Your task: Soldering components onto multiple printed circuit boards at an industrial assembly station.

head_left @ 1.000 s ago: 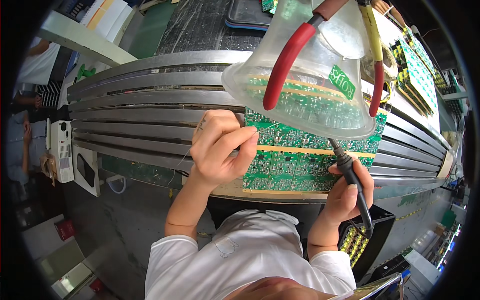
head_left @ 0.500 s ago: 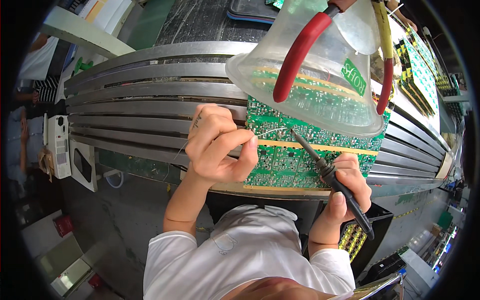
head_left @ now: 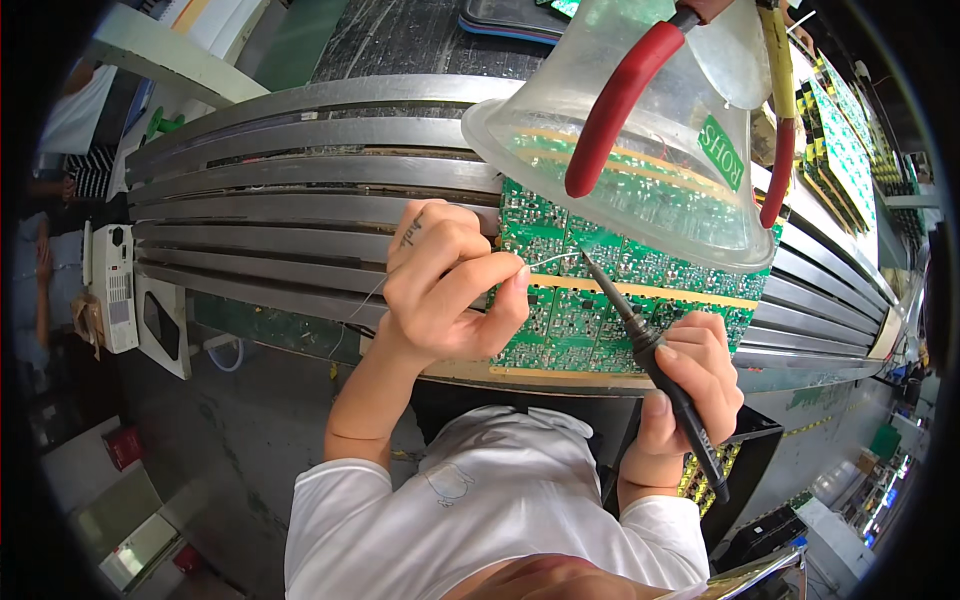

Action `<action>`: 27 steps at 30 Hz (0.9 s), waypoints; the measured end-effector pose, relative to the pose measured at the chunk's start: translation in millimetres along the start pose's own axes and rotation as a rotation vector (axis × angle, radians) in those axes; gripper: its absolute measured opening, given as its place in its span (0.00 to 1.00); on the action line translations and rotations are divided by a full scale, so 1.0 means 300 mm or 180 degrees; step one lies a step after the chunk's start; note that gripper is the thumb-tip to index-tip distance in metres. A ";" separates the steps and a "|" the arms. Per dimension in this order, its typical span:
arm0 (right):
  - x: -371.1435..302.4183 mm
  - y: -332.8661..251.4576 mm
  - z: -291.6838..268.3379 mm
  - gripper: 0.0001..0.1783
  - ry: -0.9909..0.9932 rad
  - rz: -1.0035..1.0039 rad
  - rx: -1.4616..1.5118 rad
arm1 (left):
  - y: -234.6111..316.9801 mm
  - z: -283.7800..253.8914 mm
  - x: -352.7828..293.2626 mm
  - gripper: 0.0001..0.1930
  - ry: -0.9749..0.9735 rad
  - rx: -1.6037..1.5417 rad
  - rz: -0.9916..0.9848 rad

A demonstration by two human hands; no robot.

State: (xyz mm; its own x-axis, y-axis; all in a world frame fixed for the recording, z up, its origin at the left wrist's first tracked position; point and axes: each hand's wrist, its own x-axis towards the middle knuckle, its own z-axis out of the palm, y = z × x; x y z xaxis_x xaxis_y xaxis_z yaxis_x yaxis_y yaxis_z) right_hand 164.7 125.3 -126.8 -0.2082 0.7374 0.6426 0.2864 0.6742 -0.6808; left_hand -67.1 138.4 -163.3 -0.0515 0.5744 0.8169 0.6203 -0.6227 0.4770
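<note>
Metal rails (head_left: 320, 165) run side by side along the workbench, bending toward the rim of the view. A green circuit board (head_left: 560, 325) with pale strips lies on them, right in front of the person. Beyond the rails sits a dark tray (head_left: 505, 28); more boards (head_left: 838, 150) stand stacked at the far right. To the left are a white machine (head_left: 120, 290) and grey floor (head_left: 250, 430).

The left hand (head_left: 440, 285) pinches a thin wire (head_left: 550, 261) between thumb and forefinger, its free end over the board. The right hand (head_left: 705, 375) is closed around a soldering iron (head_left: 643, 340), whose tip meets the wire's end in view; whether it touches the board I cannot tell.

A clear hood (head_left: 575, 105), with 2 red tubes (head_left: 628, 105) in front of it, covers the far part of the board, leaving only a hazy look through. At the left edge, other people (head_left: 45, 270) are dark and partly cut off, their work hard to make out
</note>
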 end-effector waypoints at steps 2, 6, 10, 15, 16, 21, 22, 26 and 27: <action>0.003 -0.015 0.002 0.13 -0.0079 -0.0089 -0.0198 | -0.003 -0.001 -0.001 0.07 -0.0005 0.0012 0.0022; -0.002 -0.027 0.002 0.13 -0.0065 -0.0132 -0.0265 | -0.006 0.002 0.000 0.07 0.0005 0.0015 0.0068; -0.007 -0.035 0.006 0.13 -0.0072 -0.0150 -0.0310 | -0.008 0.003 0.000 0.07 0.0015 0.0019 0.0106; -0.015 -0.042 0.008 0.14 -0.0239 -0.0209 -0.0532 | -0.011 0.000 -0.006 0.08 0.0044 0.0033 0.0101; -0.016 -0.043 0.004 0.14 -0.0231 -0.0214 -0.0519 | -0.013 -0.002 -0.009 0.08 0.0081 0.0036 0.0079; -0.028 0.008 -0.035 0.16 0.0108 -0.0220 -0.0216 | -0.009 0.000 -0.006 0.08 0.0101 -0.0010 0.0052; -0.035 0.032 -0.050 0.16 0.0268 -0.0222 -0.0070 | -0.006 0.000 -0.005 0.08 0.0075 -0.0026 0.0062; -0.091 0.111 -0.161 0.18 0.0464 -0.0106 -0.0085 | -0.001 0.006 -0.003 0.08 0.0057 -0.0097 0.0042; -0.113 0.136 -0.190 0.19 0.0703 0.0001 0.0024 | -0.001 0.007 -0.001 0.08 0.0070 -0.0127 0.0026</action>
State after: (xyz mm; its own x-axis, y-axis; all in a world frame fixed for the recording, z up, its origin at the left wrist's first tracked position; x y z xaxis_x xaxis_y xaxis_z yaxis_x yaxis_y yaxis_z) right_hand 236.7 125.4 -156.5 0.0020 0.7109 0.7033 0.2793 0.6749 -0.6830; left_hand -65.7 139.4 -164.3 -0.0640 0.5577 0.8276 0.5890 -0.6483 0.4825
